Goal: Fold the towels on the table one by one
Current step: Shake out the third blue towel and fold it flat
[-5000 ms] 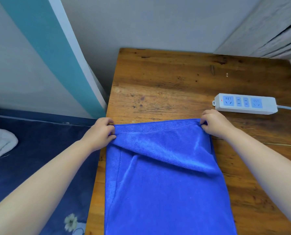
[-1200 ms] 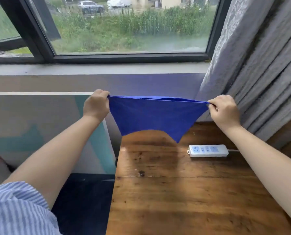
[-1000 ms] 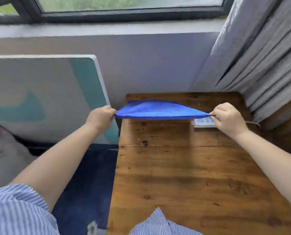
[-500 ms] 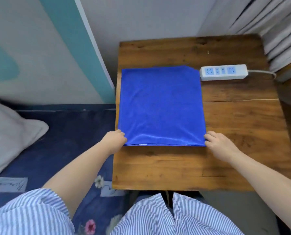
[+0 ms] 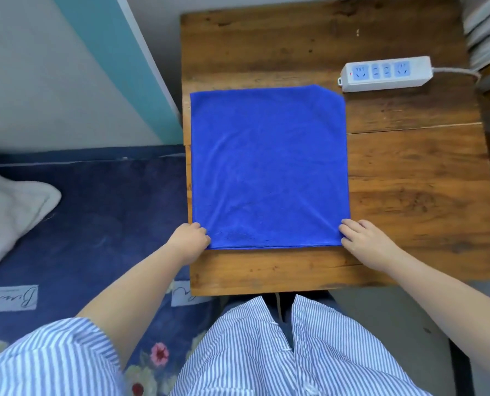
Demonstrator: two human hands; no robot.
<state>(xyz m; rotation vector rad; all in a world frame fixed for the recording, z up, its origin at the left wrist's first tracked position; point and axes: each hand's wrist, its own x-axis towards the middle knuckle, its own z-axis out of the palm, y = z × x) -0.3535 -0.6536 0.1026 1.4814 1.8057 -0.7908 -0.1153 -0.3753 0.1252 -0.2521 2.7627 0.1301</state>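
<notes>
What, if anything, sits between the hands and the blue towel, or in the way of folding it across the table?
Nothing visible. The left hand and right hand already touch the blue towel at its near corners. The power strip lies apart, beyond its far right corner.

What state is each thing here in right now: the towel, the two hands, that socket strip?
Towel: lying flat on the table, roughly square, far right corner turned in.
Left hand: fingers curled, gripping the towel's near left corner.
Right hand: fingers on the towel's near right corner; whether it pinches is unclear.
Power strip: lying on the table beyond the towel, sockets empty, cable running off right.
</notes>
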